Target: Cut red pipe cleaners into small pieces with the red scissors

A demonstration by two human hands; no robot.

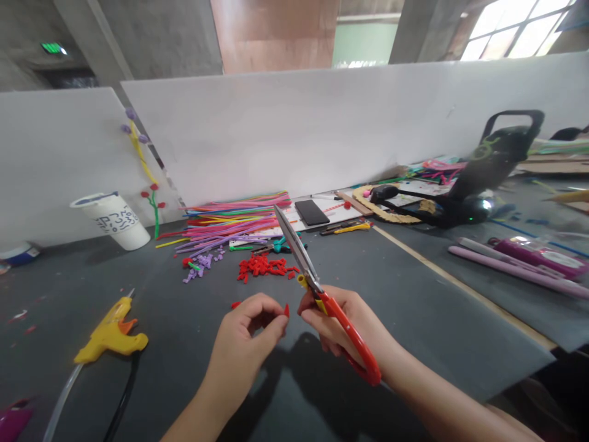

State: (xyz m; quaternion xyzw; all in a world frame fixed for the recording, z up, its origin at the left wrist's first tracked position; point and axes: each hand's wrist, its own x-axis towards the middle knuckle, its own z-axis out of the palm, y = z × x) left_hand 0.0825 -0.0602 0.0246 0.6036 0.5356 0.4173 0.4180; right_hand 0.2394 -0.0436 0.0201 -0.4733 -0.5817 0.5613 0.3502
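My left hand is curled in a pinch on a tiny red piece held at its fingertips. My right hand is wrapped round the red handles of scissors, whose shut steel blades point up and away to the left. The two hands almost touch above the dark grey table. One small red bit lies just beyond my left hand. A pile of cut red pieces sits further back, beside a few purple pieces.
A yellow glue gun with its cable lies at the left. A bundle of coloured pipe cleaners, a white paper cup, a black phone and a white partition stand behind. Pink rolls and a black device lie right.
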